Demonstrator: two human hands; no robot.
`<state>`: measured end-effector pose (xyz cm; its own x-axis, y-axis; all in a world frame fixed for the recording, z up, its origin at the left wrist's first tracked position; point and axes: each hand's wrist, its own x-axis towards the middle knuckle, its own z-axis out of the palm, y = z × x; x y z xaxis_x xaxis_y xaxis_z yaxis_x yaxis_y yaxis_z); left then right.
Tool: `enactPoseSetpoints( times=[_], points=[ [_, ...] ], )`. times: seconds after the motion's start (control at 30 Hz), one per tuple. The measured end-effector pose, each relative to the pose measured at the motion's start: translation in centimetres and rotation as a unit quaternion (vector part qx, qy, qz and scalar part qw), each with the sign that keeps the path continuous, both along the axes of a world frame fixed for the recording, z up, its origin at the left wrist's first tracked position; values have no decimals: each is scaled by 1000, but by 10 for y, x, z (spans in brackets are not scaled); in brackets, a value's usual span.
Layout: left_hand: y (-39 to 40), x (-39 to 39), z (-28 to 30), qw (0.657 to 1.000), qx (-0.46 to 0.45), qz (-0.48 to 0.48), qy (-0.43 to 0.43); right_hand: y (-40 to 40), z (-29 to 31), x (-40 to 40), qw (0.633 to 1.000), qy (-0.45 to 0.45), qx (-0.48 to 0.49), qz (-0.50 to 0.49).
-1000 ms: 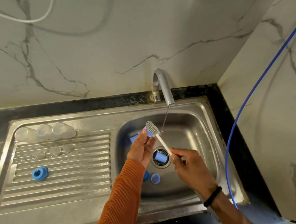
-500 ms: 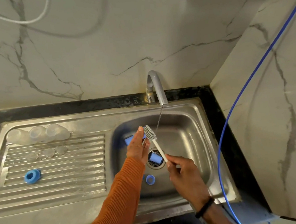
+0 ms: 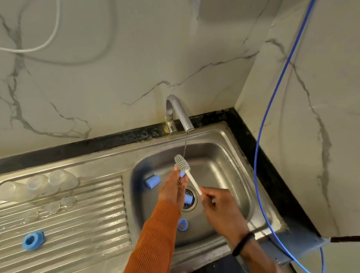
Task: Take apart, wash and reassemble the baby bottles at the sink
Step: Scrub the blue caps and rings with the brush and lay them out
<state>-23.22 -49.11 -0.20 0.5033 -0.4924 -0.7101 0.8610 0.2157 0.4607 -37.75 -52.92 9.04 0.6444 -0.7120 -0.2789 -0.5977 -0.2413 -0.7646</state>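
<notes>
Head view, right hand point(image 3: 221, 209) gripping brush point(image 3: 186, 171), left hand point(image 3: 172, 190) flat, fingers straight, blue cap point(image 3: 186, 199) half hidden

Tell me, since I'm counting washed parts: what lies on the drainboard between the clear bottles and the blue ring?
In the head view, three clear nipples lie on the ridges between the clear bottles and the blue ring; the ridges are otherwise bare.

Rinsing my brush over the steel sink basin point(image 3: 234, 175)

My right hand point(image 3: 221, 212) pinches the white-handled grey bristle brush point(image 3: 186, 171), its head near the thin water stream under the curved metal tap point(image 3: 179, 114); my left hand point(image 3: 172, 189), fingers straight, touches the brush's neck, above blue plastic bottle caps point(image 3: 152, 181).
</notes>
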Motion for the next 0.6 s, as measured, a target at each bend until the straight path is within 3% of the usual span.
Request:
enactPoseSetpoints(
  times=[0.17, 0.37, 0.6],
  points=[
    [17, 18, 2, 999, -32, 27, 19, 11, 8, 20, 1000, -9, 0, -1],
    [29, 24, 2, 999, -49, -9, 20, 12, 7, 50, 999, -31, -9, -13],
    [29, 26, 2, 993, -102, 20, 58, 17, 2, 53, 988, -58, 108, -96]
  ],
)
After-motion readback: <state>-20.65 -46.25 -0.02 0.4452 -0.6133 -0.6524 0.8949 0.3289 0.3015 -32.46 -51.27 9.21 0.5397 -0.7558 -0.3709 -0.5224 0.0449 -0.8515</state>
